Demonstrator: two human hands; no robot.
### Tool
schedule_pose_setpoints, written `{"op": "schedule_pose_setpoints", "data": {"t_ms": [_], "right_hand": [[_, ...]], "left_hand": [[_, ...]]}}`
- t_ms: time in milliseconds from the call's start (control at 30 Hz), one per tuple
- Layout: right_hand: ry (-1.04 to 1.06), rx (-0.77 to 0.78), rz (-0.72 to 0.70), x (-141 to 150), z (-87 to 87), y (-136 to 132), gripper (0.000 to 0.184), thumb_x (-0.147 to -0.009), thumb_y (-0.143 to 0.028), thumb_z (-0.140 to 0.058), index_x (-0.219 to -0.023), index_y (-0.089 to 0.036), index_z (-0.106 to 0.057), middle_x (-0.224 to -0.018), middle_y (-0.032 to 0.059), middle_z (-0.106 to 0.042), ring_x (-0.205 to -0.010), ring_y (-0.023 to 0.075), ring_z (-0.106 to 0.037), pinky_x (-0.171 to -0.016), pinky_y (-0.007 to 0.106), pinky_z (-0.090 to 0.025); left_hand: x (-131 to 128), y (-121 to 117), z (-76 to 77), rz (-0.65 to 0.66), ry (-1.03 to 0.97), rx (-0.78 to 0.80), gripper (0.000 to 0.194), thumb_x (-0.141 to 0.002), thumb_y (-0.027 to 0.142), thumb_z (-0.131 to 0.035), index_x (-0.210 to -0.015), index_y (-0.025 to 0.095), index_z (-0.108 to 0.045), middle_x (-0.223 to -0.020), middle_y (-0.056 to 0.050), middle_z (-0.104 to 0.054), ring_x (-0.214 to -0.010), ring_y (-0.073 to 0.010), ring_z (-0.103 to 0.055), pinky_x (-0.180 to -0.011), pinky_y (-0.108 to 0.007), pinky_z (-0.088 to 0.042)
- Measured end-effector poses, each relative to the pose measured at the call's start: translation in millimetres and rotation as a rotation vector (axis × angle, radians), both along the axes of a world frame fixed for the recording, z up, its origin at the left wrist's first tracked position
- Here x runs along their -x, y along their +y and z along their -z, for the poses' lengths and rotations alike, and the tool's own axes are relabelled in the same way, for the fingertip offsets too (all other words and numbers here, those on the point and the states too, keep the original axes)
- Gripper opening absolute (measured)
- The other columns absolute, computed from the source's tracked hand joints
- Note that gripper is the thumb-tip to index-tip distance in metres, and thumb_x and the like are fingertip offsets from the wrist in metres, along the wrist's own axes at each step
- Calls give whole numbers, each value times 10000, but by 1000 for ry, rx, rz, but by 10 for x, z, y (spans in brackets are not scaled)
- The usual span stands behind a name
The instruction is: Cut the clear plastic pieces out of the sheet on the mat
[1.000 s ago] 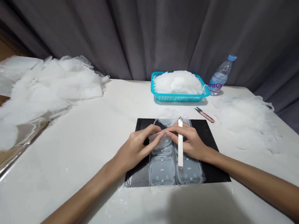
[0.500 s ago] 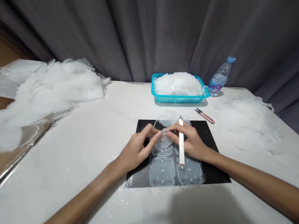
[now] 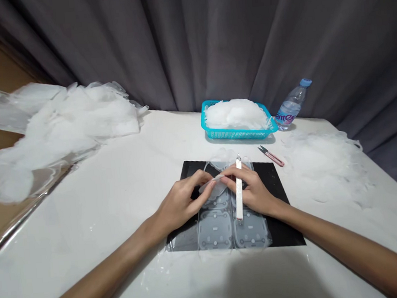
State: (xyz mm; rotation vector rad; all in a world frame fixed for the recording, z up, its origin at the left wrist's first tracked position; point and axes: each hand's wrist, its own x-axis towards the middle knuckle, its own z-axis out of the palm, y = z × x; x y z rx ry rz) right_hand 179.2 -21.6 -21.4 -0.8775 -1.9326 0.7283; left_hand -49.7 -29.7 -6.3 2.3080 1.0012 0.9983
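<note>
My left hand pinches one edge of a small translucent silicone-like piece, held just above the black mat. The thumb and fingers of my right hand grip its other edge. Across that right hand lies a slim white-handled tool with a metal tip pointing away from me; it looks tucked between the fingers. Under both hands a clear moulded sheet with rounded-square panels rests on the mat. Its far part is partly hidden by my hands.
A turquoise basket heaped with white translucent pieces stands at the back. Beside it is a water bottle. Pink-handled thread snips lie near a loose translucent pile at right. A larger pile covers the far left.
The small translucent piece has tipped from facing me to nearly edge-on between my fingertips. Both hands stay in about the same place, and the view has shifted slightly.
</note>
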Motion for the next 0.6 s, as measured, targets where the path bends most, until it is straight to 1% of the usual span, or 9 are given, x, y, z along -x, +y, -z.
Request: {"op": "schedule_pose_setpoints", "data": {"t_ms": [133,267,333,433,600], "right_hand": [[25,62,-33,-16,-8,9,170,-1058,-310,-593,-1102,-268,-752,-1004,44,-743,-973,226,-644,-895,377,-490],[68,167,-58,-19,-8,26,194,-1065,-321,-582,-1101,-268,-766,-1047,35,-767,-998,223,-664,-927,375,-479],[91,196,-60,-19,-7,32,194,-1062,-324,-589,-1094,-263,-771,-1049,34,-770,-1006,225,-673,-940,375,-477],[116,200,-59,-21,1,36,193,-1058,-319,-596,-1087,-265,-779,-1036,30,-771,-999,226,-681,-931,370,-478],[115,138,-29,-30,27,31,171,-1047,-278,-613,-1064,-268,-783,-1006,28,-769,-968,224,-681,-895,367,-479]], "left_hand": [[-26,-13,2,-1,-18,-28,64,-1055,221,-597,-1110,207,-626,-951,-5,-752,-797,-119,-727,-732,-235,-556],[-26,-2,-1,38,-31,-166,74,-1034,162,-613,-1097,187,-645,-987,-39,-759,-839,-140,-731,-741,-253,-561],[-14,7,-3,58,-29,-194,88,-1029,135,-607,-1092,182,-647,-998,-48,-758,-861,-148,-730,-756,-261,-563],[5,20,1,69,-35,-165,107,-1028,128,-606,-1106,185,-652,-1012,-46,-755,-882,-144,-728,-782,-259,-561],[14,37,5,79,-69,-81,92,-1030,149,-621,-1079,204,-675,-1084,-31,-761,-968,-136,-735,-847,-244,-557]]}}
